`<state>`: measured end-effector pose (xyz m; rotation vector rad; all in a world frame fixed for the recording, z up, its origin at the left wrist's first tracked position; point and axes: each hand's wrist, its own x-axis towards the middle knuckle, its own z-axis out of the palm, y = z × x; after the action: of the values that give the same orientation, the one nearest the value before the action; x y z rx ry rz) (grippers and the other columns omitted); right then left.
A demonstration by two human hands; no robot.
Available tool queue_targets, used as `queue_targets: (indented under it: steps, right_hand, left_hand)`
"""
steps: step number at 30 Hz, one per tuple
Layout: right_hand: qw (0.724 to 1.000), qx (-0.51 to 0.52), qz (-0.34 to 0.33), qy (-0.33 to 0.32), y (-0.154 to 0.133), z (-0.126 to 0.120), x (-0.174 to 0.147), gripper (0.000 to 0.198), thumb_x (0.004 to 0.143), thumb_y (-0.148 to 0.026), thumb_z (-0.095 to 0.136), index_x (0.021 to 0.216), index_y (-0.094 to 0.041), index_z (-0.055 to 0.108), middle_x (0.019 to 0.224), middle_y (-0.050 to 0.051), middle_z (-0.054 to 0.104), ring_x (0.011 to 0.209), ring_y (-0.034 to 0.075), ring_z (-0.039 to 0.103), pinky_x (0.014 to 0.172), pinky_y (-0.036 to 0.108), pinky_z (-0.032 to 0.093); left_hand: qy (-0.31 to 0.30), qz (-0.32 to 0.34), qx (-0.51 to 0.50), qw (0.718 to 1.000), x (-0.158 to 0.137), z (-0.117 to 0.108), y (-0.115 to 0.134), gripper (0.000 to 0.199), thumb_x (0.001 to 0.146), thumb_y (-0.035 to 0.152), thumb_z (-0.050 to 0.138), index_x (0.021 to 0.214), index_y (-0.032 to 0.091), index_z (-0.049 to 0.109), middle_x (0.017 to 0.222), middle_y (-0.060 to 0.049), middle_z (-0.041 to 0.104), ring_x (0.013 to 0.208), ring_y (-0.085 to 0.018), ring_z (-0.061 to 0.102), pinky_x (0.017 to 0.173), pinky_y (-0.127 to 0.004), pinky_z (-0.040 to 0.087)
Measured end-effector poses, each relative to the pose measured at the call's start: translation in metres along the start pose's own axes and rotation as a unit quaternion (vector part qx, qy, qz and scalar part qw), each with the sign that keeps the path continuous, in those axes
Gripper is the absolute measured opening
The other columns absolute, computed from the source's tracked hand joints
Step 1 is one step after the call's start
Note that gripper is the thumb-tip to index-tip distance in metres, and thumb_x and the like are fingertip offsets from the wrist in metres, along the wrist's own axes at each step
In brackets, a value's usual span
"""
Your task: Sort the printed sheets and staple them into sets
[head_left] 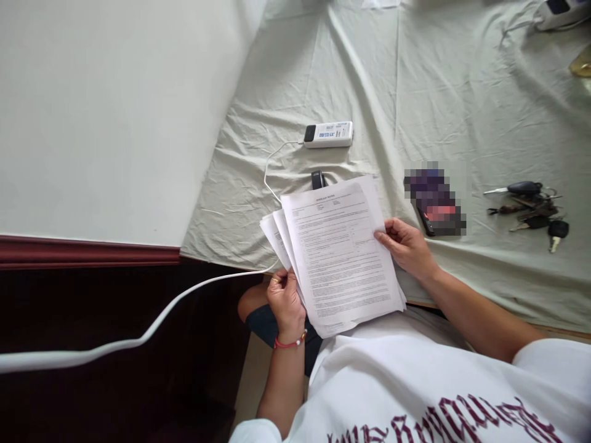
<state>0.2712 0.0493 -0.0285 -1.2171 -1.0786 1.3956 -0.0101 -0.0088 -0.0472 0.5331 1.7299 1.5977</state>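
papers (344, 261) overlap a creased pale cloth (295, 80) beside, apparently, a white wall (101, 117).

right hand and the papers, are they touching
Touching. The head view shows the right hand at the right edge of the papers, its thumb lying over the top sheet.

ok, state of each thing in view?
Papers: held, fanned at left
Left hand: closed on papers' left edge
Right hand: pinching their right edge
Power bank: lying flat, cable plugged in
Phone: lying down, screen pixelated
Keys: bunched, splayed out
Cloth: wrinkled
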Motion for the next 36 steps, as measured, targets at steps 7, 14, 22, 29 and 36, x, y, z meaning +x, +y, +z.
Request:
queue_targets:
  steps: [7, 14, 22, 29, 36]
  right_hand:
    - [0.999, 0.013, 0.003, 0.034, -0.001, -0.002, -0.001, 0.032, 0.085, -0.056, 0.078, 0.089, -0.026, 0.066, 0.081, 0.001, 0.069, 0.070, 0.018, 0.060, 0.062, 0.031, 0.049]
    - [0.996, 0.090, 0.024, 0.017, -0.002, 0.000, -0.003, 0.030, 0.085, -0.051, 0.081, 0.088, -0.025, 0.066, 0.079, -0.001, 0.069, 0.066, 0.015, 0.059, 0.060, 0.029, 0.048]
    - [0.998, 0.059, 0.023, 0.017, -0.001, 0.000, -0.004, 0.033, 0.085, -0.055, 0.079, 0.087, -0.026, 0.065, 0.077, 0.000, 0.067, 0.065, 0.016, 0.058, 0.057, 0.030, 0.048]
    - [0.999, 0.047, 0.019, 0.007, 0.005, -0.001, -0.001, 0.028, 0.088, -0.052, 0.077, 0.089, -0.025, 0.067, 0.078, 0.000, 0.067, 0.067, 0.015, 0.057, 0.058, 0.028, 0.045]
    - [1.000, 0.014, 0.018, -0.001, 0.008, -0.002, -0.001, 0.032, 0.089, -0.055, 0.075, 0.089, -0.025, 0.066, 0.076, -0.001, 0.064, 0.068, 0.016, 0.056, 0.061, 0.029, 0.045]
  left_hand:
    - [-0.023, 0.066, 0.013, 0.997, 0.000, 0.005, 0.006, 0.050, 0.068, 0.047, 0.091, 0.091, 0.021, 0.055, 0.087, 0.003, 0.065, 0.082, -0.013, 0.064, 0.084, -0.029, 0.052]
    - [-0.010, 0.094, 0.053, 0.994, 0.000, 0.002, 0.008, 0.042, 0.076, 0.034, 0.084, 0.090, 0.023, 0.045, 0.085, 0.006, 0.053, 0.077, -0.009, 0.056, 0.080, -0.025, 0.047]
    - [-0.032, 0.082, 0.086, 0.992, -0.006, -0.001, 0.006, 0.020, 0.079, 0.034, 0.074, 0.092, 0.020, 0.068, 0.090, 0.000, 0.072, 0.084, -0.016, 0.066, 0.084, -0.030, 0.050]
    - [-0.034, 0.008, 0.043, 0.998, -0.013, 0.001, 0.013, 0.018, 0.076, 0.032, 0.075, 0.090, 0.020, 0.077, 0.087, -0.002, 0.078, 0.081, -0.017, 0.069, 0.077, -0.029, 0.051]
    - [-0.053, -0.006, -0.049, 0.997, -0.014, 0.007, 0.014, 0.037, 0.073, 0.050, 0.085, 0.091, 0.018, 0.077, 0.088, -0.004, 0.079, 0.083, -0.019, 0.073, 0.082, -0.032, 0.057]
